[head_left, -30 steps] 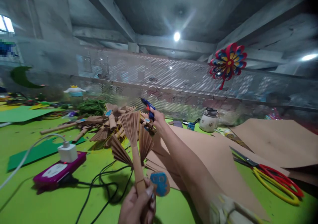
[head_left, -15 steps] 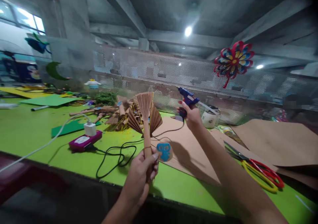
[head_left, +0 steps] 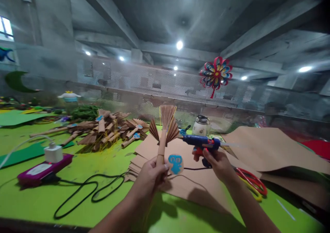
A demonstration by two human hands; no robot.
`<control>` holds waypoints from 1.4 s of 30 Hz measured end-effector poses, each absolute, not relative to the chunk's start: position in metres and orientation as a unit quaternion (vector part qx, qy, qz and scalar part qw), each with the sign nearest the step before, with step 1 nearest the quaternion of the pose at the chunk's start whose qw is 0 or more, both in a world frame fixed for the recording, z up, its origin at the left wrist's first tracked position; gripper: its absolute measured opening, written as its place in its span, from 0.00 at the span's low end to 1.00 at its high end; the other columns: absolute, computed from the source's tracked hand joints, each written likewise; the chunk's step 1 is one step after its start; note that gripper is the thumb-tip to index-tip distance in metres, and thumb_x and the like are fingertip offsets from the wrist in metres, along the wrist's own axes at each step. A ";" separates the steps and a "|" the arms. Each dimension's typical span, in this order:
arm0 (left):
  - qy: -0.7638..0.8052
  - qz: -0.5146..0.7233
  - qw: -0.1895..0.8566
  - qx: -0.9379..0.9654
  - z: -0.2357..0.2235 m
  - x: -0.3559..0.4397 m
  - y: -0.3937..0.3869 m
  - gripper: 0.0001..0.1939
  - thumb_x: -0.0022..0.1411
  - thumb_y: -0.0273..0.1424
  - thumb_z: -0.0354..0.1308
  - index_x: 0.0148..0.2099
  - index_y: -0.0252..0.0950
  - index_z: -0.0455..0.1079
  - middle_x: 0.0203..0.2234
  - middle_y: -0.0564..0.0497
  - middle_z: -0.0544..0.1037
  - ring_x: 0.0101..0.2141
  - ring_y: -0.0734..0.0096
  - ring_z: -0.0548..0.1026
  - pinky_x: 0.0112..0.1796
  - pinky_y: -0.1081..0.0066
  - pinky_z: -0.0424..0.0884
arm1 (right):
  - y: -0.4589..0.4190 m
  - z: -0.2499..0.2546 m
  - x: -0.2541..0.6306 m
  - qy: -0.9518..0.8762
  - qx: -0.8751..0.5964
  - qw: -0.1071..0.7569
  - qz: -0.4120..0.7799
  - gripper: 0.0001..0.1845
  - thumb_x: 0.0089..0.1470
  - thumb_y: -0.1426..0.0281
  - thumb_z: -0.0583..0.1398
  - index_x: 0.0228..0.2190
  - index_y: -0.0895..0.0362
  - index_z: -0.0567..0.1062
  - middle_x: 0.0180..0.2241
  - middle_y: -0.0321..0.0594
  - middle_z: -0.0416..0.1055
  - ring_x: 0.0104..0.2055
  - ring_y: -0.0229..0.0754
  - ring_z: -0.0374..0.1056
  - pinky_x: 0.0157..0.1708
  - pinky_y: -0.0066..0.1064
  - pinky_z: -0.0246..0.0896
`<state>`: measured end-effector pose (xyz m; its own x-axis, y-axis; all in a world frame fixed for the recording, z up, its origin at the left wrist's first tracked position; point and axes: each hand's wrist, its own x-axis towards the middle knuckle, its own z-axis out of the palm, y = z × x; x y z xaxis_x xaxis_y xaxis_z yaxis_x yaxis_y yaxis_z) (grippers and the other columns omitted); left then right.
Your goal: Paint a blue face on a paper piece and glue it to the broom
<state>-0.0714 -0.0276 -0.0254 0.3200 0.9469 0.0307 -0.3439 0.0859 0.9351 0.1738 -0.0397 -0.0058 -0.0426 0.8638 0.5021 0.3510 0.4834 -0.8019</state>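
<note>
Held upright by its tube handle, a brown pleated paper figure [head_left: 162, 141] is in my left hand [head_left: 154, 174]; fanned pleats spread at its top and sides. A round brown paper disc with a blue painted pattern [head_left: 175, 164] shows beside the fingers of that hand, apparently held with it. My right hand [head_left: 215, 162] is wrapped around the grip of a blue glue gun [head_left: 202, 141]. Its nozzle points left, close to the right-hand pleats; I cannot tell whether they touch. A clear glue stick [head_left: 233, 144] juts from the gun's back.
Finished-looking paper figures [head_left: 110, 128] lie heaped at the back left. A purple power strip [head_left: 45, 170] with a white plug and black cable [head_left: 95, 183] sits left. Brown paper sheets [head_left: 196, 188], red-and-yellow scissors [head_left: 254, 183] and a jar [head_left: 201, 125] are to the right.
My right hand brought the glue gun from over the back of the table nearer, turning its nozzle left toward the paper figure. My left hand still holds the figure. The view shifted.
</note>
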 end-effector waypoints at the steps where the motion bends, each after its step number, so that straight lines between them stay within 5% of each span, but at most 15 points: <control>1: 0.328 0.479 0.664 0.472 -0.028 -0.068 -0.024 0.18 0.42 0.38 0.69 0.28 0.34 0.65 0.16 0.57 0.66 0.16 0.82 0.59 0.17 0.79 0.48 | -0.041 -0.007 0.175 -0.689 -0.454 0.519 0.225 0.25 0.61 0.51 0.57 0.34 0.60 0.82 0.30 0.46 0.78 0.33 0.44 0.72 0.32 0.31 0.64; 20: 0.367 0.398 0.695 0.473 -0.063 -0.050 -0.016 0.16 0.50 0.40 0.64 0.32 0.35 0.65 0.17 0.59 0.61 0.19 0.80 0.55 0.22 0.76 0.49 | -0.039 -0.036 0.175 -0.709 -0.526 0.429 0.191 0.27 0.60 0.51 0.55 0.27 0.60 0.78 0.26 0.46 0.76 0.29 0.45 0.72 0.31 0.33 0.68; 42: 0.362 0.383 0.728 0.440 -0.059 -0.050 -0.018 0.20 0.45 0.43 0.69 0.31 0.35 0.66 0.16 0.59 0.62 0.16 0.82 0.55 0.18 0.77 0.46 | -0.038 -0.043 0.178 -0.691 -0.513 0.469 0.200 0.23 0.59 0.54 0.58 0.27 0.60 0.76 0.23 0.42 0.70 0.26 0.40 0.63 0.23 0.29 0.59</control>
<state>-0.0500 -0.0181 -0.0585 0.4453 0.8749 -0.1904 -0.2385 0.3208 0.9166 0.1780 -0.0376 -0.0430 -0.0334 0.8958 0.4432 0.5208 0.3941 -0.7572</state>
